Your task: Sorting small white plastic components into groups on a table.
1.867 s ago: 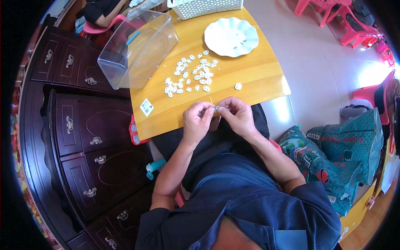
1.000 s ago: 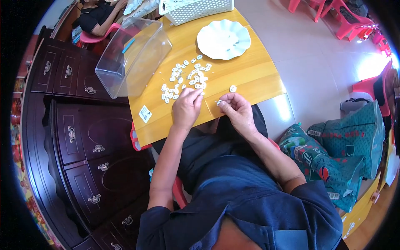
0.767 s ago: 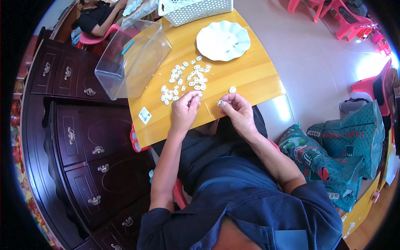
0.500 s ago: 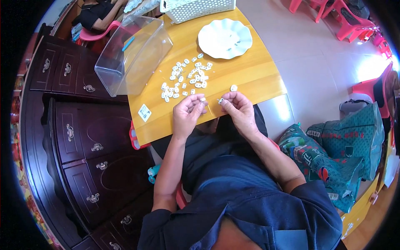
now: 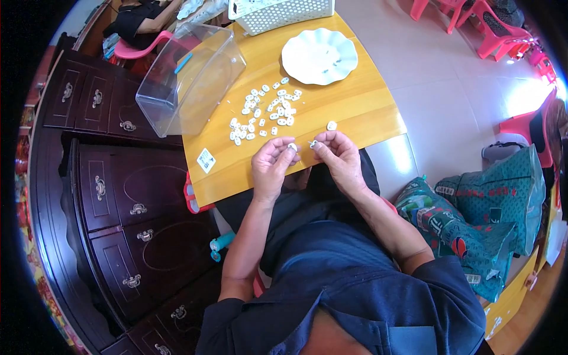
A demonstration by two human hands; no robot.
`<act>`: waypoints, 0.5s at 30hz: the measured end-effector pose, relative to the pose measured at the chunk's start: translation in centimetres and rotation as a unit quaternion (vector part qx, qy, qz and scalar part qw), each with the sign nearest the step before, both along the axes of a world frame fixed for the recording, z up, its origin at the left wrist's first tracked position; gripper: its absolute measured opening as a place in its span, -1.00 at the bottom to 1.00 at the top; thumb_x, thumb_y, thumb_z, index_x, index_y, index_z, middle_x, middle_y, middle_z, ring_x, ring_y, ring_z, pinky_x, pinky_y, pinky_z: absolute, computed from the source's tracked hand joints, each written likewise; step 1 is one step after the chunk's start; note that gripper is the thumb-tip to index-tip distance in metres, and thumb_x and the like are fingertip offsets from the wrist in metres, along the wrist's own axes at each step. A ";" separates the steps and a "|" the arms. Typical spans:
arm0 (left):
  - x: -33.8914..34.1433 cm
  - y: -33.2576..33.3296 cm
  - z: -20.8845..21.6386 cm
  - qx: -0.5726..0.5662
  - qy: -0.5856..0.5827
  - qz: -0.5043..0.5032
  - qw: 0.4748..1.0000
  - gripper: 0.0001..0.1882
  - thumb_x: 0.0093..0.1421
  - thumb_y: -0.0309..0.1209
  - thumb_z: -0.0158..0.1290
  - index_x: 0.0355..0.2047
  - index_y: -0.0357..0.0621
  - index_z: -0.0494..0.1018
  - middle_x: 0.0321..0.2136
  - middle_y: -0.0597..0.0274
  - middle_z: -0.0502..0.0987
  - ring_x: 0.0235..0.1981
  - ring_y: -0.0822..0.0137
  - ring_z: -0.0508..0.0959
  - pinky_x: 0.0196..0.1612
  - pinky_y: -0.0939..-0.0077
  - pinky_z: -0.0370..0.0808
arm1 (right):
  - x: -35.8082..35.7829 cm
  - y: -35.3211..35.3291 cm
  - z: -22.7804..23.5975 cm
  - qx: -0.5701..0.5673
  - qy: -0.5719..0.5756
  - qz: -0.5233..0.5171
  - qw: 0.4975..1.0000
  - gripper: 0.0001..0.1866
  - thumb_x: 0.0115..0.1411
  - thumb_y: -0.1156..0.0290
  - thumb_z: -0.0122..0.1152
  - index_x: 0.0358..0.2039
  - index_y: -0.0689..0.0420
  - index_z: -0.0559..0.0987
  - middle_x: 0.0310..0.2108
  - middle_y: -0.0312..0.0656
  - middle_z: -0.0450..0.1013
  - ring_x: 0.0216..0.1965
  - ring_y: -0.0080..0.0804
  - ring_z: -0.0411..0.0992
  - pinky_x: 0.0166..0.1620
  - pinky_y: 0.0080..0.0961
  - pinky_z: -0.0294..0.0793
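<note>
White piece (image 5: 292, 146), left hand (image 5: 269, 168) — pulled back from loose pieces (image 5: 257, 113), nearer right hand (image 5: 339, 160)

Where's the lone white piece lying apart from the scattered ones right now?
In the head view, the lone white piece lies on the wooden table, right of the scattered white pieces and just beyond the right hand.

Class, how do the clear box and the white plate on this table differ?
The clear box is see-through; the white plate is opaque. The box is deep and straight-sided; the plate is shallow, round and wavy-rimmed. The box overhangs the left edge of the wooden table; the plate does not. Both rest on it.
</note>
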State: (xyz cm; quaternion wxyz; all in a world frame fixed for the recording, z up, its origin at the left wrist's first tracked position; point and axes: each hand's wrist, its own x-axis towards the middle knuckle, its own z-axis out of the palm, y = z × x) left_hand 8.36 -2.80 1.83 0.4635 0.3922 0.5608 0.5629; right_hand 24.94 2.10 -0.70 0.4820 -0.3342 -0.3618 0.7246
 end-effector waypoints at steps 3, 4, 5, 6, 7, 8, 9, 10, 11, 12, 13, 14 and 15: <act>1.4 0.2 0.1 -0.003 -0.036 0.011 0.999 -0.82 0.34 -0.45 0.14 -0.10 -0.23 0.47 -0.25 0.15 0.67 -0.32 0.45 0.65 -0.22 0.61 0.57 | -0.2 -0.1 0.0 -0.008 0.016 -0.023 1.000 -0.88 0.33 0.53 0.24 -0.14 0.21 0.54 -0.30 -0.36 0.52 -0.35 -0.69 0.47 -0.21 -0.69 0.53; 2.2 0.1 0.3 -0.011 -0.052 0.012 0.999 -0.83 0.34 -0.44 0.15 -0.11 -0.22 0.46 -0.25 0.15 0.67 -0.31 0.44 0.66 -0.23 0.61 0.56 | -0.2 -0.1 0.0 -0.015 0.036 -0.042 0.998 -0.88 0.33 0.53 0.24 -0.13 0.20 0.54 -0.30 -0.35 0.52 -0.34 -0.68 0.48 -0.20 -0.68 0.52; 2.8 0.0 0.2 -0.007 -0.053 0.013 0.998 -0.83 0.34 -0.47 0.14 -0.11 -0.22 0.45 -0.25 0.16 0.67 -0.29 0.45 0.65 -0.22 0.61 0.57 | -0.2 -0.1 0.2 -0.015 0.035 -0.042 0.998 -0.88 0.33 0.53 0.24 -0.13 0.20 0.54 -0.30 -0.35 0.52 -0.34 -0.68 0.48 -0.20 -0.68 0.52; 3.3 -0.1 0.0 -0.003 -0.069 0.010 0.998 -0.84 0.34 -0.49 0.14 -0.11 -0.22 0.45 -0.23 0.15 0.66 -0.28 0.45 0.65 -0.23 0.62 0.57 | -0.1 -0.1 0.5 -0.025 0.057 -0.055 0.997 -0.87 0.33 0.53 0.23 -0.13 0.20 0.54 -0.30 -0.35 0.52 -0.33 -0.67 0.48 -0.19 -0.67 0.52; 3.9 -0.3 -0.1 0.001 -0.084 0.008 0.996 -0.85 0.33 -0.51 0.13 -0.12 -0.23 0.45 -0.22 0.14 0.66 -0.26 0.45 0.65 -0.23 0.62 0.57 | -0.1 -0.1 0.7 -0.036 0.079 -0.068 0.994 -0.87 0.33 0.54 0.23 -0.12 0.19 0.53 -0.30 -0.34 0.52 -0.32 -0.66 0.48 -0.17 -0.66 0.51; 4.5 -0.3 0.1 0.007 -0.091 0.009 0.996 -0.88 0.33 -0.53 0.13 -0.13 -0.23 0.49 -0.24 0.24 0.64 -0.28 0.53 0.62 -0.26 0.66 0.54 | 0.0 0.0 0.5 -0.036 0.078 -0.069 0.994 -0.87 0.33 0.54 0.23 -0.12 0.19 0.53 -0.30 -0.34 0.52 -0.32 -0.66 0.48 -0.17 -0.66 0.51; 5.0 -0.4 -0.1 -0.004 -0.105 0.003 0.994 -0.88 0.33 -0.53 0.14 -0.14 -0.23 0.50 -0.24 0.25 0.63 -0.28 0.54 0.61 -0.27 0.67 0.54 | 0.0 0.1 0.3 -0.040 0.084 -0.082 0.992 -0.87 0.33 0.54 0.22 -0.12 0.17 0.53 -0.28 -0.32 0.53 -0.30 -0.64 0.47 -0.18 -0.66 0.49; 5.4 -0.5 -0.3 -0.016 -0.118 -0.004 0.993 -0.89 0.32 -0.53 0.15 -0.16 -0.24 0.52 -0.25 0.27 0.63 -0.29 0.55 0.60 -0.27 0.69 0.53 | 0.1 0.2 0.2 -0.045 0.091 -0.095 0.990 -0.87 0.34 0.53 0.21 -0.12 0.16 0.53 -0.27 -0.30 0.53 -0.29 -0.62 0.46 -0.18 -0.65 0.47; 5.8 -0.7 -0.2 -0.027 -0.133 -0.013 0.991 -0.89 0.31 -0.54 0.17 -0.16 -0.25 0.53 -0.28 0.31 0.61 -0.32 0.57 0.58 -0.29 0.71 0.52 | 0.0 0.2 0.3 -0.046 0.091 -0.095 0.990 -0.87 0.34 0.53 0.21 -0.12 0.16 0.53 -0.27 -0.30 0.53 -0.29 -0.62 0.46 -0.18 -0.65 0.47; 6.2 -0.8 -0.4 -0.025 -0.118 -0.029 0.992 -0.89 0.31 -0.55 0.16 -0.17 -0.25 0.53 -0.31 0.33 0.60 -0.35 0.59 0.56 -0.31 0.72 0.50 | 0.0 0.2 0.3 -0.062 0.106 -0.096 0.988 -0.87 0.34 0.53 0.21 -0.12 0.15 0.53 -0.27 -0.30 0.53 -0.29 -0.62 0.46 -0.19 -0.65 0.47; 6.4 -1.0 -0.8 -0.023 -0.102 -0.045 0.994 -0.90 0.30 -0.56 0.16 -0.17 -0.25 0.53 -0.34 0.35 0.59 -0.38 0.61 0.54 -0.32 0.74 0.49 | 0.0 0.2 0.4 -0.078 0.121 -0.096 0.985 -0.88 0.33 0.53 0.21 -0.13 0.14 0.53 -0.28 -0.30 0.52 -0.29 -0.61 0.45 -0.19 -0.65 0.47; 6.7 -1.3 -1.2 -0.022 -0.087 -0.060 0.994 -0.92 0.28 -0.59 0.17 -0.21 -0.25 0.54 -0.41 0.39 0.58 -0.43 0.65 0.51 -0.34 0.77 0.47 | 0.0 0.2 0.5 -0.078 0.121 -0.096 0.985 -0.88 0.33 0.53 0.21 -0.13 0.14 0.53 -0.28 -0.30 0.52 -0.29 -0.61 0.45 -0.19 -0.65 0.47; 6.6 -1.6 -1.5 -0.023 -0.087 -0.060 0.994 -0.92 0.28 -0.59 0.17 -0.21 -0.25 0.54 -0.41 0.39 0.58 -0.43 0.65 0.51 -0.34 0.77 0.47 | 0.1 0.2 0.6 -0.094 0.121 -0.092 0.984 -0.87 0.33 0.53 0.21 -0.13 0.14 0.52 -0.28 -0.30 0.52 -0.30 -0.61 0.45 -0.19 -0.65 0.47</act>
